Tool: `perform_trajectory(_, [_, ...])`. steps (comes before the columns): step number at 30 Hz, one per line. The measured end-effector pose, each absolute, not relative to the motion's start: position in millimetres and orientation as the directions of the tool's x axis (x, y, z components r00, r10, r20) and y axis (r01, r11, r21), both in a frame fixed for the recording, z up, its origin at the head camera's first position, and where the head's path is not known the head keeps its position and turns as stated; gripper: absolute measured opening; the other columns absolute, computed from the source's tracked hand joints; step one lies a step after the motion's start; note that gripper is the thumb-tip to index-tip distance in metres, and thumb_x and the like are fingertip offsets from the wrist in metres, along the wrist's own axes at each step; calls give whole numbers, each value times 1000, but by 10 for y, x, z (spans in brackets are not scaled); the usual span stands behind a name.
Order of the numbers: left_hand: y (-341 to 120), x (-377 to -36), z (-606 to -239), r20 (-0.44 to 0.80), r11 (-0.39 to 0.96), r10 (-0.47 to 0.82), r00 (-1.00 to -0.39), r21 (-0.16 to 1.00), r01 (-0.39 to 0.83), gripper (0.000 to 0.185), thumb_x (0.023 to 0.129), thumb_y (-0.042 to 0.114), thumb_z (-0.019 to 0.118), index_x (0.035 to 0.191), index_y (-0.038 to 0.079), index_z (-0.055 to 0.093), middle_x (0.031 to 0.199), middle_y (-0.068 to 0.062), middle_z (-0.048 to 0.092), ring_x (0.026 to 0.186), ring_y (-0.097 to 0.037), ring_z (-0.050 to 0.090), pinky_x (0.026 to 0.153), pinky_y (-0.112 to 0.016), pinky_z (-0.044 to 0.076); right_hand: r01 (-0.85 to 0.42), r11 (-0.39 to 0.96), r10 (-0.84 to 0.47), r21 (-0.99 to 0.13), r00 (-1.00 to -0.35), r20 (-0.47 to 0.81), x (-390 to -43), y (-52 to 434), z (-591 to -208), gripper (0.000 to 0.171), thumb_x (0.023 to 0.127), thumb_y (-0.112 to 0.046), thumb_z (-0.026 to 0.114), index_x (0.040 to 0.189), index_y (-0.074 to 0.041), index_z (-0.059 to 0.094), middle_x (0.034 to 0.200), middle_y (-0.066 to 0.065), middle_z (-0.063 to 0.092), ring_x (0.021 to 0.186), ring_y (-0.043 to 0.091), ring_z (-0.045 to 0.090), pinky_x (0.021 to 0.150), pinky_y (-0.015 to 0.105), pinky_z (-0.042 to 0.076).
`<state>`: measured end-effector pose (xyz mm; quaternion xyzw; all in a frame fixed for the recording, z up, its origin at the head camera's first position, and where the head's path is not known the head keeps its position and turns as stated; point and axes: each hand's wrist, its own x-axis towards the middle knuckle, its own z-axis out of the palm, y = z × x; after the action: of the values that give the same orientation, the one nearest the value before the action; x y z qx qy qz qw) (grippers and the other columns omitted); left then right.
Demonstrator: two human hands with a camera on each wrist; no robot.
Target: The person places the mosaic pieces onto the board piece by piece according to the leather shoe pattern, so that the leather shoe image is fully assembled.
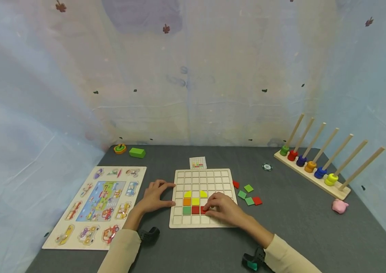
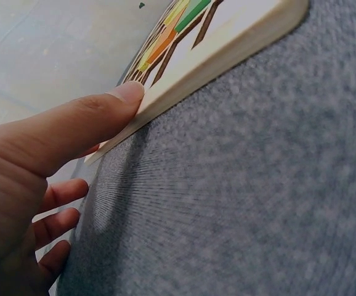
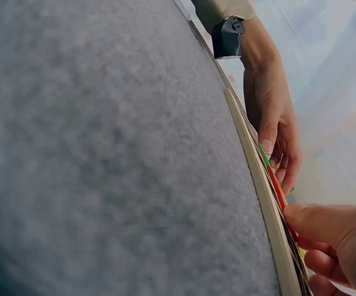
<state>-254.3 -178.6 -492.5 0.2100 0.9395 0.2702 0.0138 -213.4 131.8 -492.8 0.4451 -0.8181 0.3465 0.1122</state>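
We see a grey bench (image 1: 292, 227) enclosed by a pale fabric backdrop (image 1: 193, 76). At its left lies a vehicle puzzle (image 1: 97, 206); at its right, well apart, stands a peg rack (image 1: 312, 174) carrying coloured rings. In the centre lies the grid board (image 1: 202, 178), with a small pattern card (image 1: 197, 162) just beyond its far edge.

The left hand (image 1: 155, 197) rests on the bench against the board's left edge; in the left wrist view its thumb (image 2: 104, 111) presses the side of the board (image 2: 227, 49) with fingers relaxed and apart, holding nothing. The right hand (image 1: 225, 208) lies over the board's lower right area, fingers curled down onto a red tile (image 1: 204, 209) in the second row from the near edge. We cannot tell whether it pinches the tile or only presses it.

Yellow, orange, green and red tiles (image 1: 191, 201) fill cells near the board's middle. Loose tiles (image 1: 249, 195), green and red, lie on the bench just right of the board. A green block (image 1: 137, 152), a disc (image 1: 267, 167) and a pink pig (image 1: 339, 206) lie farther off.
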Motion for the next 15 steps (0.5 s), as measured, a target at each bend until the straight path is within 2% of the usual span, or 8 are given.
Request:
perform_trajectory(7, [-1784,-2538,-4917,85,761,403,-911,521,386,67,74,49,74,133,24,53,130,-12,40,114,-33,34,92,-59,27,-795,420,-645,-437,-600,473,-2164,1383,-4853,10,82,-18,72,92,-15,72,94,-2,60,84,10,53,71,22,43])
perform_trajectory(15, [-1789,-2542,-4922,80,771,400,-913,510,383,68,74,50,73,133,24,52,131,-12,40,115,-33,34,93,-59,27,-749,457,-544,-479,-662,516,-2251,1685,-4803,12,81,-7,71,93,-8,71,93,5,60,80,17,54,65,28,44])
